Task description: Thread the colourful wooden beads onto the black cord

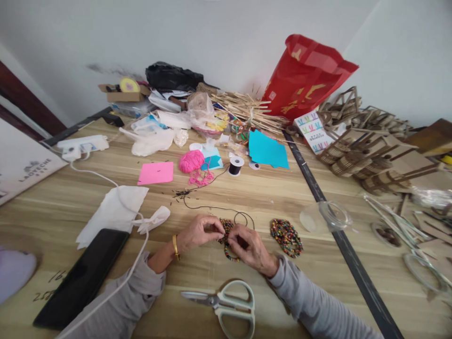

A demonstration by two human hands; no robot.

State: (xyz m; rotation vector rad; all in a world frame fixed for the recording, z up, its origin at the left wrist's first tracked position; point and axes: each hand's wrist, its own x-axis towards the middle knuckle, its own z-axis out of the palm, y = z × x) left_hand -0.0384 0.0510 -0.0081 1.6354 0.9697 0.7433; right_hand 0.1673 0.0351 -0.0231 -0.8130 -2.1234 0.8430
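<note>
My left hand (202, 231), with a gold bangle at the wrist, pinches at the left side of a string of multicoloured beads (231, 253). Facing it, my right hand (250, 247) is closed, thumb and fingertips together, on the other side of the same beads. A thin black cord (212, 207) runs from near the hands back to a black spool (235, 166). Fingers hide part of the beads. A second heap of bead strings (286, 238) lies to the right. Scissors with pale handles (235, 301) rest below the hands.
A black phone (83, 278), white tissue (113, 212) and white cable lie left. Behind are pink yarn (191, 161), pink paper (156, 173), blue paper (269, 149) and a red bag (303, 77). Clear round lids (335, 215) and woven baskets (370, 165) are at right.
</note>
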